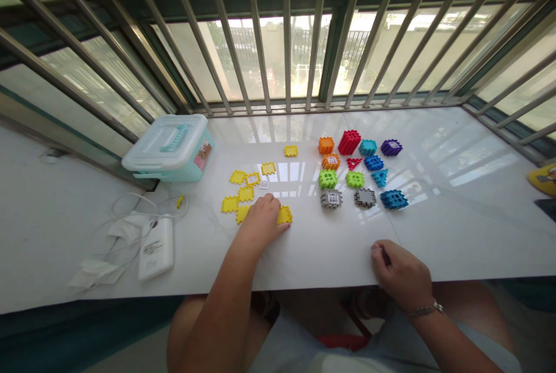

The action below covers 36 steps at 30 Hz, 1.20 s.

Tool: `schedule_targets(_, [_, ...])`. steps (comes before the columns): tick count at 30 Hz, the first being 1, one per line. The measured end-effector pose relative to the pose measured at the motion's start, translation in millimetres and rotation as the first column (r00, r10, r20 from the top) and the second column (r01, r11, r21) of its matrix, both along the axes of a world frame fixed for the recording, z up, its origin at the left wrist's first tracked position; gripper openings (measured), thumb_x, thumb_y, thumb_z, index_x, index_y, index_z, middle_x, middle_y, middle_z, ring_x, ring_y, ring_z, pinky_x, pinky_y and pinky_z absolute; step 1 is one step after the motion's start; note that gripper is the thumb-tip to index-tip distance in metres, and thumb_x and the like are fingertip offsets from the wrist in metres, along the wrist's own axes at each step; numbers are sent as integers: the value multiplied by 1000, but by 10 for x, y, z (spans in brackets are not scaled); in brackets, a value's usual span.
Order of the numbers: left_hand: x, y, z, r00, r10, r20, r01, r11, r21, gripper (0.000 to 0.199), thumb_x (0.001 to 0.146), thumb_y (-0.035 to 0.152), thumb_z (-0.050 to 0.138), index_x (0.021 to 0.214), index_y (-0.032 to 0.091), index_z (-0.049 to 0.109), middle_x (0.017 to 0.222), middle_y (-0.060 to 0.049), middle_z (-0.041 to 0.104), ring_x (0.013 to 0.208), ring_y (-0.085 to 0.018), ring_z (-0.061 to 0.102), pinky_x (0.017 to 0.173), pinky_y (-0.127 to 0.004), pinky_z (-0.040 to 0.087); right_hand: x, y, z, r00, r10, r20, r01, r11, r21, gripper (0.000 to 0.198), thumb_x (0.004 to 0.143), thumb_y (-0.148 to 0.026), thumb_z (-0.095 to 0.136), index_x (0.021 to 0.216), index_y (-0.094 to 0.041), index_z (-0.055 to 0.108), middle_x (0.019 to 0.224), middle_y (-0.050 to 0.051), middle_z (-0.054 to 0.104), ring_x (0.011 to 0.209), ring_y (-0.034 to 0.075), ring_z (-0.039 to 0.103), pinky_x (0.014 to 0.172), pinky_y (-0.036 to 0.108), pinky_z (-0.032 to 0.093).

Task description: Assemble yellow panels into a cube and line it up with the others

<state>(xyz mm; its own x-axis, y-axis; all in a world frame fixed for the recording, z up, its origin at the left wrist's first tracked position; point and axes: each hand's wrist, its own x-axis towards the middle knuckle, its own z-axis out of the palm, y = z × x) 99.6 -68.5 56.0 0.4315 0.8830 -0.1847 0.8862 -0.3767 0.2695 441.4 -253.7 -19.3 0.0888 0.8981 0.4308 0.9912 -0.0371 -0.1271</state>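
My left hand (263, 216) is closed over the near yellow pieces, its thumb against the edge of a toothed yellow tile (285, 215). Its palm partly covers another yellow tile (241, 214). More flat yellow tiles lie just beyond and to the left, among them one tile (230, 204), one with a white label (252, 179), and a small white sticker (264, 185). A single yellow tile (291, 151) lies farther back. My right hand (403, 271) rests in a loose fist near the table's front edge, holding nothing I can see.
Right of centre stand colour-sorted stacks: orange (326, 145), red (350, 142), purple (391, 147), green (328, 179), grey (331, 199) and blue (394, 199). A lidded box (174, 144), white power bank (156, 248) and cables are left. A yellow object (542, 180) sits far right; window bars border the back.
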Motion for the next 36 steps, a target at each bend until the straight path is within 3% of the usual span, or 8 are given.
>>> schedule_targets(20, [47,-8,-51,1000,-18,-16,19,999,39,31,91,41,79,111,19,70,123,-14,67,117,-32,65,102,-41,53,2,-13,-10,1000,1,-2,-1,1000,7,30,109,-40,53,94,-23,73,75,0,71,66,17,65,65,31,37])
schedule_targets(36, [14,15,-97,996,-49,74,44,997,69,28,88,35,80,109,18,72,121,-14,69,114,-32,68,101,-44,56,0,6,-10,1000,9,-9,-9,1000,4,31,109,-41,52,93,-23,72,74,1,71,65,18,64,65,31,37])
